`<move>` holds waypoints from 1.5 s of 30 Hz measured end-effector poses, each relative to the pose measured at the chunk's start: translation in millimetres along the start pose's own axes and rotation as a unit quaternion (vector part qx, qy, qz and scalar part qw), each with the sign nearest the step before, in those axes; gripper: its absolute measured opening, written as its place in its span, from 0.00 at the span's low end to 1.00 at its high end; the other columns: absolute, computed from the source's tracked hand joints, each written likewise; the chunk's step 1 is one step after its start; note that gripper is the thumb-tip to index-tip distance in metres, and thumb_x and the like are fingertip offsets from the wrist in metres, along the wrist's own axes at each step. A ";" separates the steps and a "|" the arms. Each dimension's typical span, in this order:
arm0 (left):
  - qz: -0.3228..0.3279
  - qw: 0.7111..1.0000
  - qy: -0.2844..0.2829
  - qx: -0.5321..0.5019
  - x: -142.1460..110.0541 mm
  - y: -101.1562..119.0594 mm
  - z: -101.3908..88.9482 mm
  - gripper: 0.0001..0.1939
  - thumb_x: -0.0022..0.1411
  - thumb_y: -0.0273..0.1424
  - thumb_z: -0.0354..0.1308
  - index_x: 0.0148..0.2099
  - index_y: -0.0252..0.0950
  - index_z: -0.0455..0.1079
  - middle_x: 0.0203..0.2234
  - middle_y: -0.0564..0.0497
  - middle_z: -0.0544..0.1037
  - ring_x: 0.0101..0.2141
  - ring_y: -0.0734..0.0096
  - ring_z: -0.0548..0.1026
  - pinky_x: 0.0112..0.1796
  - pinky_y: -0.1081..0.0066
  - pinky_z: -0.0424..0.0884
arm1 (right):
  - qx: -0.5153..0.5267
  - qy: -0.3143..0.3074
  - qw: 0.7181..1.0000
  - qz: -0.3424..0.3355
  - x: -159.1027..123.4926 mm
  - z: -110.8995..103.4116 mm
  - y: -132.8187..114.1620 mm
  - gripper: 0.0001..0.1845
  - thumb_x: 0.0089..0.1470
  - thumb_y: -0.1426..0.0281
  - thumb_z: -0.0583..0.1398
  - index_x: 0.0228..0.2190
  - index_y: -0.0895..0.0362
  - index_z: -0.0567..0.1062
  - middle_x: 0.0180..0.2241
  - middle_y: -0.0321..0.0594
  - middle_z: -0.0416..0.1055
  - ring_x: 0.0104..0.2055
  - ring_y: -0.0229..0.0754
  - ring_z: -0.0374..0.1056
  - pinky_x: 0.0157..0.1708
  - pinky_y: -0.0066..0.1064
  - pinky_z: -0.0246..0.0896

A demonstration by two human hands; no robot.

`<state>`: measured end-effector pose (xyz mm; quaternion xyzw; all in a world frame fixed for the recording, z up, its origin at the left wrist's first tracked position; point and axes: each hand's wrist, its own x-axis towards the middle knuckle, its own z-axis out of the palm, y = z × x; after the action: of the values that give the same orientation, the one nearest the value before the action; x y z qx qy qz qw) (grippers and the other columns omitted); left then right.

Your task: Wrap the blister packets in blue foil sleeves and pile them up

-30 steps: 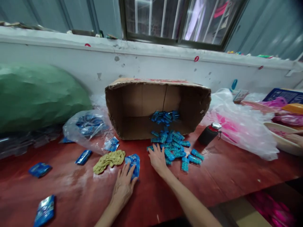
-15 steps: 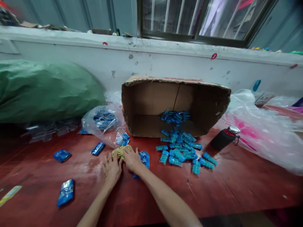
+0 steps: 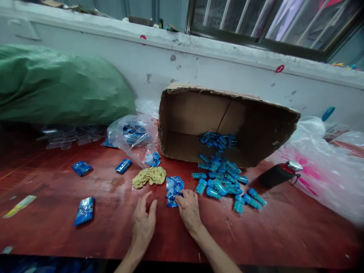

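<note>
My right hand (image 3: pixel 188 209) rests on the red table (image 3: pixel 270 235) with its fingertips pinching the lower edge of a crumpled blue packet (image 3: pixel 173 187). My left hand (image 3: pixel 143 222) lies flat beside it, fingers apart, holding nothing. A wad of yellow cloth (image 3: pixel 149 176) sits just beyond the left hand. To the right, a spill of blue blister packs (image 3: pixel 224 182) runs out of a cardboard box (image 3: pixel 227 125) lying on its side.
Loose blue packets lie at the left: one (image 3: pixel 84 210), another (image 3: pixel 82 168), a third (image 3: pixel 123 165). A clear bag of blue packets (image 3: pixel 132 134) and a green sack (image 3: pixel 57 87) are behind. A dark bottle (image 3: pixel 280 173) and clear plastic sheeting (image 3: pixel 321 167) lie right.
Both hands have pulled back from the yellow cloth toward me. The right hand now pinches the blue packet; the left rests flat on the table. The view has shifted left and down.
</note>
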<state>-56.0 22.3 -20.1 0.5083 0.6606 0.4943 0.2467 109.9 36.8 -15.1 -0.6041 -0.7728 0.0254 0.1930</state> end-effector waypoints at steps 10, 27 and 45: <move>-0.332 0.845 -0.141 -0.395 -25.0 38.6 24.7 0.17 0.43 0.37 0.62 0.35 0.34 0.68 0.25 0.52 0.74 0.23 0.76 0.71 0.23 0.76 0.65 | 0.176 0.077 0.981 0.020 -14.8 -33.7 -26.6 0.12 0.55 0.70 0.53 0.40 0.51 0.72 0.39 0.41 0.69 0.41 0.44 0.62 0.41 0.35 0.54; -0.303 0.894 -0.024 -0.331 -22.8 39.2 37.1 0.15 0.37 0.37 0.64 0.26 0.31 0.70 0.16 0.55 0.72 0.18 0.76 0.67 0.20 0.75 0.62 | 0.486 0.020 0.851 0.200 -8.8 -9.8 -34.1 0.11 0.50 0.69 0.53 0.19 0.57 0.64 0.18 0.30 0.60 0.21 0.34 0.55 0.21 0.23 0.50; -0.415 0.794 -0.134 -0.424 -21.8 53.4 14.4 0.08 0.48 0.29 0.61 0.26 0.33 0.64 0.14 0.56 0.69 0.14 0.81 0.65 0.14 0.81 0.59 | 0.131 -0.015 0.990 0.056 1.0 -50.0 35.5 0.13 0.57 0.71 0.48 0.35 0.57 0.71 0.38 0.42 0.68 0.40 0.42 0.61 0.38 0.30 0.53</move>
<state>-13.3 7.9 18.8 0.0907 0.4925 0.5021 0.7051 159.0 37.6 21.7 -0.6153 -0.7308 0.1456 0.2572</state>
